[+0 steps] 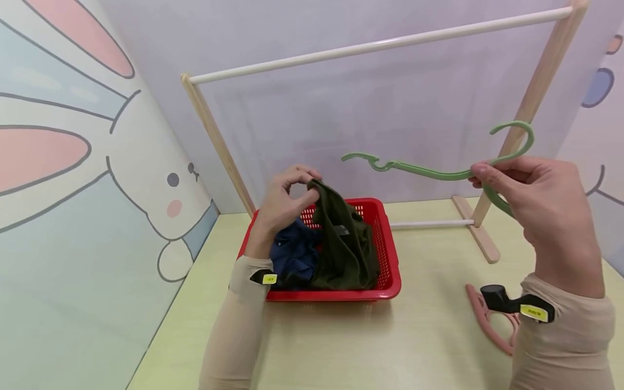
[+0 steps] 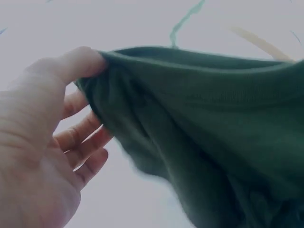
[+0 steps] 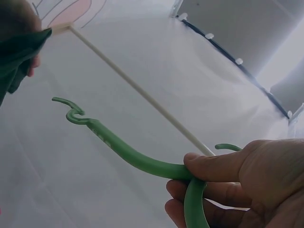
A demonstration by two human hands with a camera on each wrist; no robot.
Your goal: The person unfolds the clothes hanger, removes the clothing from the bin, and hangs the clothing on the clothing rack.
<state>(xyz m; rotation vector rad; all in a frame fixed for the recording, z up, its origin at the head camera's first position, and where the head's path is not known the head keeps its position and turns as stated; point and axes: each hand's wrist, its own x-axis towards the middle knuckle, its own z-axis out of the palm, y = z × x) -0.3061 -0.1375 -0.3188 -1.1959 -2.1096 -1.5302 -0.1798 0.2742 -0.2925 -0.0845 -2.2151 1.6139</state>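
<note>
Here, the left hand [image 1: 280,205], left of the frame's centre, pinches the edge of a dark green garment [image 1: 347,254]; its grip is narrow, thumb on one side of the cloth and fingers behind. The garment rises from the red basket [image 1: 336,296] at the middle of the frame, most of it lying in the basket's right part, with a small pale label [image 1: 342,230] showing. A dark blue garment [image 1: 296,252] lies beside it in the left part.

At the right of the frame, the right hand [image 1: 551,203] holds a green hanger [image 1: 434,174] in a closed grip, thumb and fingers near the base of its hook. One arm of the hanger points left, apart from the cloth. A pink hanger [image 1: 480,318] lies on the worktop [image 1: 419,336] at lower right, partly hidden by the right sleeve [image 1: 560,346]. A white rod [image 1: 380,45] on wooden posts crosses the upper frame.
</note>
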